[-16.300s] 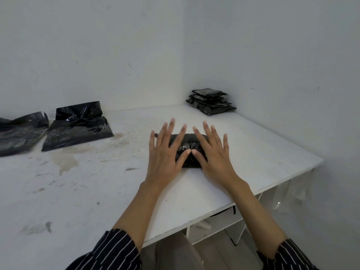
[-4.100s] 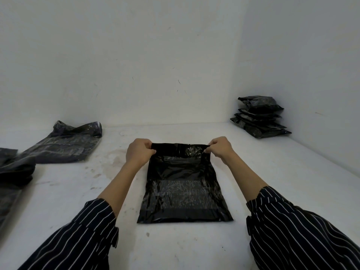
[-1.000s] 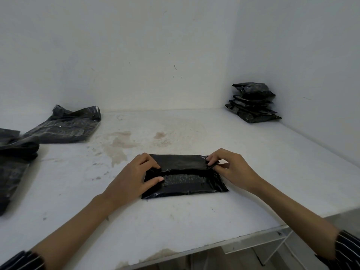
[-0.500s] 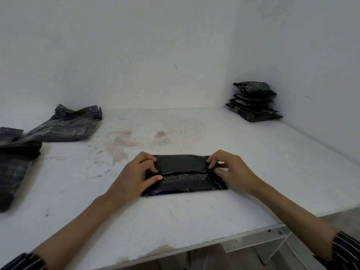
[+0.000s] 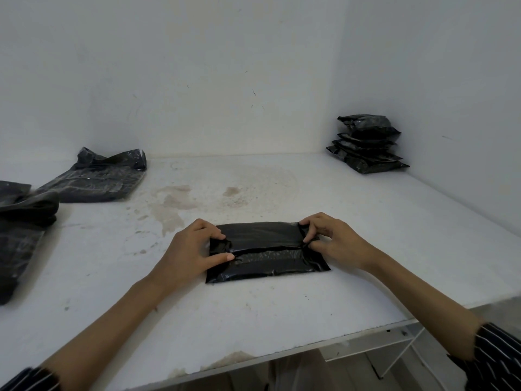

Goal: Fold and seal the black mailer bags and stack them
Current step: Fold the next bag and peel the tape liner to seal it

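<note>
Mid-fold, unsealed: pinching mailer bag (image 5: 267, 251) ends with left hand (image 5: 189, 249), right hand (image 5: 335, 244); finished stack (image 5: 366, 145) in table's (image 5: 310, 303) far-right corner, unfolded bags (image 5: 95, 179) along left edge.

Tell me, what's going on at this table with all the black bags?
A person is folding a black mailer bag on the white table. The left hand and right hand each pinch one end of it, its far part folded over toward them. A stack of folded bags sits in the far right corner; flat bags lie on the left.
</note>
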### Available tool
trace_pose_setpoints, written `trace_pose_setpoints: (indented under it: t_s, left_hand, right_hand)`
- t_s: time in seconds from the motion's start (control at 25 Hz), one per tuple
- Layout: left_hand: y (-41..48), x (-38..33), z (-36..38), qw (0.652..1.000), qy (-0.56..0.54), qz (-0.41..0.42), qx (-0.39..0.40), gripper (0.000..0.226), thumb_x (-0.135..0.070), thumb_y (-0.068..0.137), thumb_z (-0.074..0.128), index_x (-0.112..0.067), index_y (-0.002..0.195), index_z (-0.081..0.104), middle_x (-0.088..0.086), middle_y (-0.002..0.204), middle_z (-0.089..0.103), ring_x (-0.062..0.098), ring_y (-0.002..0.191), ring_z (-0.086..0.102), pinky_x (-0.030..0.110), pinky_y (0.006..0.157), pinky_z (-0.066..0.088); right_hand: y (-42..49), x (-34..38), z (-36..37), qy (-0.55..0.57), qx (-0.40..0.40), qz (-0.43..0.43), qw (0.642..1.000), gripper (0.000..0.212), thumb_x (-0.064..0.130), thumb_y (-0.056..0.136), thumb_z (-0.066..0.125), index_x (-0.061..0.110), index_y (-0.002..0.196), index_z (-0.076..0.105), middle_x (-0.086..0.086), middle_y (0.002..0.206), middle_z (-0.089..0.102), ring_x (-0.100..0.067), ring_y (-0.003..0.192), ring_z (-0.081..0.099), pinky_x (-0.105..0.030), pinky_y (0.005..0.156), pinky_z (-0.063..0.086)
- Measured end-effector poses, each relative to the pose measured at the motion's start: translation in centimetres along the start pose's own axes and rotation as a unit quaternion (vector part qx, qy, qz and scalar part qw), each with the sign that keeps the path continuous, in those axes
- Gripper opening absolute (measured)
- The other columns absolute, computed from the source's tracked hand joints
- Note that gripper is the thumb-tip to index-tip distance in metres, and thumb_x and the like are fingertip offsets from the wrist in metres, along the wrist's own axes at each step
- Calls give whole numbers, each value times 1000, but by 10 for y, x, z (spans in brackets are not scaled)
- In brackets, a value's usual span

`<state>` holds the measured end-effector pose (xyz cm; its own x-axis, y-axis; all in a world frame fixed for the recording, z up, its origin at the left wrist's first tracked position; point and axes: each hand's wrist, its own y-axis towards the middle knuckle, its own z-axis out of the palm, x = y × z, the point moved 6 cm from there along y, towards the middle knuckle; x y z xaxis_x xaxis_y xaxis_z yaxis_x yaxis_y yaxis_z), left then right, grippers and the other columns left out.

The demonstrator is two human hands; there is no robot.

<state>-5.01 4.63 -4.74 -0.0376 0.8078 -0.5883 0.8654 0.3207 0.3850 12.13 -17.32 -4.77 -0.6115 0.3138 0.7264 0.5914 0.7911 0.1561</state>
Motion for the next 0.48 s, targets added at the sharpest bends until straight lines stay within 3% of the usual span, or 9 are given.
trace_pose_setpoints:
  t_s: [0.12, 0.2, 0.32, 0.4, 0.48]
  left_hand:
    - [-1, 1, -1, 1000, -1, -3, 6, 52, -56, 61, 78, -14, 91, 73, -7, 97, 60, 8, 90, 60, 5, 81, 40]
    - [-2, 0, -4, 999, 48, 11, -4, 61, -71, 58, 63, -17, 85, 72, -8, 94, 58, 9, 87, 56, 15, 81, 41]
    - [-2, -18, -6, 985, 154, 69, -33, 52, -67, 66, 50, -22, 84, 68, -7, 101, 54, 11, 94, 48, 28, 84, 31]
    - [0, -37, 5, 984, 153, 89, -19, 52, -61, 78, 41, -20, 99, 66, -4, 112, 55, 13, 104, 49, 27, 90, 31]
    - [3, -50, 25, 983, 156, 96, 15, 62, -57, 86, 29, -18, 126, 56, 0, 135, 47, 17, 126, 43, 29, 108, 24]
  right_hand:
    - [-1, 0, 0, -2, -3, 4, 1000, 15, -3, 81, 60, 11, 75, 61, 7, 117, 54, 8, 110, 52, -9, 97, 38]
    - [-2, 0, 1, -14, 1, 2, 1000, 14, -1, 82, 59, 11, 76, 61, 8, 117, 53, 8, 112, 51, -10, 99, 36]
    - [-3, 0, 0, -21, 0, -3, 1000, 14, 0, 82, 59, 13, 77, 60, 10, 118, 53, 5, 115, 50, -16, 101, 36]
    - [-4, 2, 0, -24, 1, -7, 1000, 14, 1, 82, 59, 14, 77, 60, 10, 118, 53, 4, 116, 50, -16, 100, 36]
    - [-5, 5, 2, -29, 3, -11, 1000, 15, 1, 82, 59, 15, 77, 60, 10, 119, 53, 5, 116, 49, -14, 98, 35]
